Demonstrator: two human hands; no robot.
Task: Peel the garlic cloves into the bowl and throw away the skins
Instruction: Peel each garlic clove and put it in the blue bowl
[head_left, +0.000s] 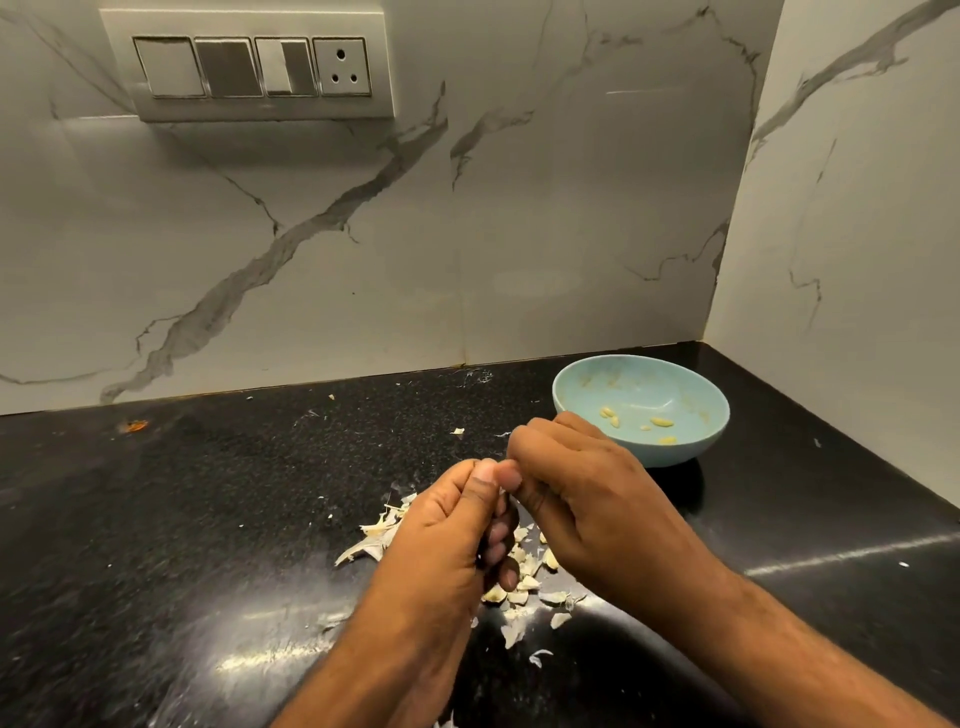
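papery skins (519, 582) littered the counter; left hand (447, 525) and right hand (576, 488) pinched one hidden clove together, which could slip and fall among them.

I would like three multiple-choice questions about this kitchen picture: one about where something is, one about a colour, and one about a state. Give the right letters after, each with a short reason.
1. Where does the bowl stand?
A. on the counter near the right corner
B. under the switch panel
C. in the left hand

2. What colour is the bowl?
A. red
B. light blue
C. black

3. What state is the skins pile in?
A. thrown away already
B. inside the bowl
C. scattered on the counter under the hands

Key: 1 A, it sits by the right wall behind the right hand; 2 B, its wall is pale blue; 3 C, flakes lie loose below the left hand.
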